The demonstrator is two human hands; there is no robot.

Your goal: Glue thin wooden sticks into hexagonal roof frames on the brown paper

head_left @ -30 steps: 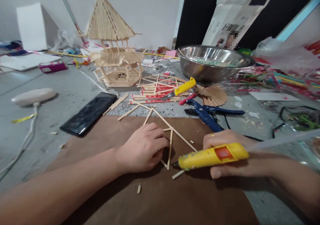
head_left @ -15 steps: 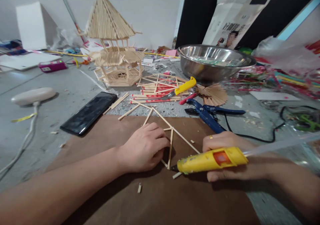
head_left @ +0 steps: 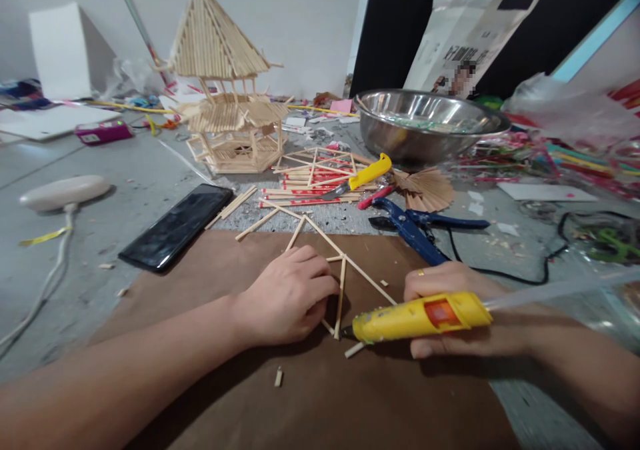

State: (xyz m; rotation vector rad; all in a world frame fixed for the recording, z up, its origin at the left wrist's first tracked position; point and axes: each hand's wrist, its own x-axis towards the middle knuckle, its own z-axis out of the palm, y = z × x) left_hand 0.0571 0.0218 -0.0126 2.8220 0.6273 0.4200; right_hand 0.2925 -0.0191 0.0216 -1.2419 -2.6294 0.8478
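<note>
My left hand lies on a brown board, fingers curled and pressed on a frame of thin wooden sticks. My right hand grips a yellow glue gun with a clear glue stick out its back. The gun's nozzle touches the lower end of the stick frame, just right of my left fingers. A short loose stick piece lies nearer to me on the board.
A stick-built pagoda model stands at the back. A black phone, blue pliers, a yellow-handled knife, a pile of sticks and a steel bowl lie beyond the board. A white cable runs at left.
The glue gun has shifted slightly left, bringing its nozzle to the lower end of the stick frame. My left hand has stayed put.
</note>
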